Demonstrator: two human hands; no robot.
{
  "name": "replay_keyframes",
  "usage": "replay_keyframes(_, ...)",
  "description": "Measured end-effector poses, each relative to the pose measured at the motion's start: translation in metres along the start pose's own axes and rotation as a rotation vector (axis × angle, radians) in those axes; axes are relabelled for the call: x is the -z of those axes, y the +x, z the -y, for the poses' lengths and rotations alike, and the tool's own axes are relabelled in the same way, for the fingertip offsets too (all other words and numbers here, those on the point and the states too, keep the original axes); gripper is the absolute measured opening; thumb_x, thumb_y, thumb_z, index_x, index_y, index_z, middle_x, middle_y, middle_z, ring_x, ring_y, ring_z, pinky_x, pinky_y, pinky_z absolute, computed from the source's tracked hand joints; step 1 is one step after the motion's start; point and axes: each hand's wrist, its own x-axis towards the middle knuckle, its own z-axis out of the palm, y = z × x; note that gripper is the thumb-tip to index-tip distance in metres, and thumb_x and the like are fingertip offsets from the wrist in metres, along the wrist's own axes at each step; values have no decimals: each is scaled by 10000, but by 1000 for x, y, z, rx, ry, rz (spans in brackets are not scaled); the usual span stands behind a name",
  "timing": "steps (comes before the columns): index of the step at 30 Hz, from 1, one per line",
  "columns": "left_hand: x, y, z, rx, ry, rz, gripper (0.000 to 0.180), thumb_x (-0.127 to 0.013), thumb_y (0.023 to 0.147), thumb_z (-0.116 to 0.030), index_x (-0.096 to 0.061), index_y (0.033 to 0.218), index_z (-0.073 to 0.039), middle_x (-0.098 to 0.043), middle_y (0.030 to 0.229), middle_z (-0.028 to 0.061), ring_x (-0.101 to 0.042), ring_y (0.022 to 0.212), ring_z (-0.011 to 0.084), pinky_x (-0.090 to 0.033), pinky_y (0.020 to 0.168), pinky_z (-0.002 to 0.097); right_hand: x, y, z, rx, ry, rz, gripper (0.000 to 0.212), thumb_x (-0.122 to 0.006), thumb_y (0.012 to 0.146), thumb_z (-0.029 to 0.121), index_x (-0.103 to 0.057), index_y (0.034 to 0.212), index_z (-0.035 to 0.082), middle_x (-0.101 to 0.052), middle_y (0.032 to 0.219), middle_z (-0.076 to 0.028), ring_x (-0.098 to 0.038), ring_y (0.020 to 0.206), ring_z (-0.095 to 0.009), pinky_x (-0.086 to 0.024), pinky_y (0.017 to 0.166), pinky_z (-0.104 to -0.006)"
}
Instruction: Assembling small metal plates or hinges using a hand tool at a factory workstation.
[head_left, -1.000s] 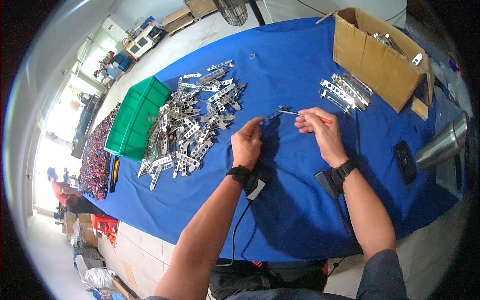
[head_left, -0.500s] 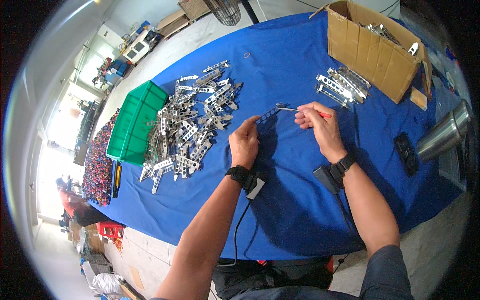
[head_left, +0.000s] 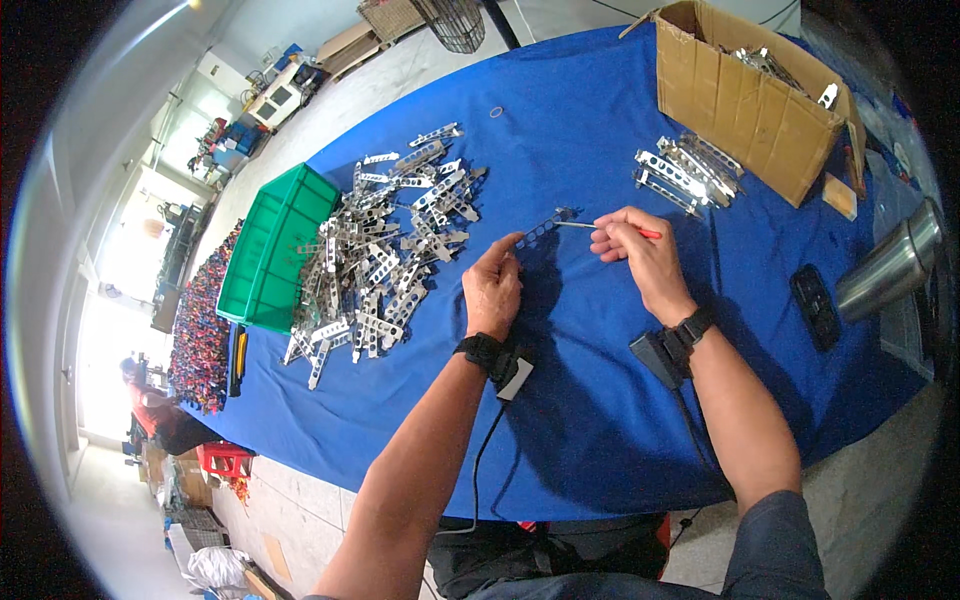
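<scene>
My left hand (head_left: 492,295) pinches the near end of a perforated metal strip (head_left: 540,234) between thumb and fingers, with the strip pointing away to the right above the cloth. In my right hand (head_left: 645,262) is a slim tool with a red handle (head_left: 650,234) and a thin metal shaft (head_left: 579,225). The shaft's tip is at the strip's far part; whether it touches the metal I cannot tell. A loose pile of similar metal strips (head_left: 385,250) lies left of my left hand. Beyond my right hand, more strips (head_left: 685,175) are stacked roughly side by side.
A green plastic crate (head_left: 265,270) stands tilted against the pile's left side. At the back right is an open cardboard box (head_left: 745,110) holding strips. A steel cylinder (head_left: 890,265) and a black case (head_left: 814,307) are at the right. Blue cloth (head_left: 590,420) covers the table.
The tool's tip has shifted slightly nearer to me along the strip's far part. Both hands keep their grips and have hardly moved. The whole view has shifted slightly.
</scene>
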Motion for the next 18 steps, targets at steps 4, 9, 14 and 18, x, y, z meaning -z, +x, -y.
replay_keyframes(4,-1,2,6,-23,-34,-3,291,-490,976,-81,-658,1214,-64,-573,732,-10,-520,621,72,-462,577,240,-3,0,3,27,33,-25,253,-509,961,173,-678,967,-16,-699,863,-104,-678,778,-154,-535,676,-267)
replay_keyframes(9,-2,2,4,-6,-1,2,291,-492,981,-87,-658,1219,-67,-545,722,-25,-497,614,61,-444,561,235,1,1,-1,4,30,-38,265,-526,972,201,-680,973,-14,-699,865,-108,-680,781,-156,-534,678,-267)
replay_keyframes(14,-1,2,4,14,11,14,293,-492,978,-88,-661,1217,-75,-531,704,-28,-475,598,60,-430,550,239,-5,1,0,4,69,-67,257,-530,970,200,-681,961,-8,-699,858,-107,-679,765,-154,-533,671,-265)
replay_keyframes(18,-2,1,0,-4,43,7,289,-493,977,-96,-665,1209,-77,-522,674,-28,-466,582,60,-422,544,243,0,0,0,-20,62,-36,253,-532,968,198,-681,963,-7,-700,861,-111,-684,771,-162,-536,677,-267)
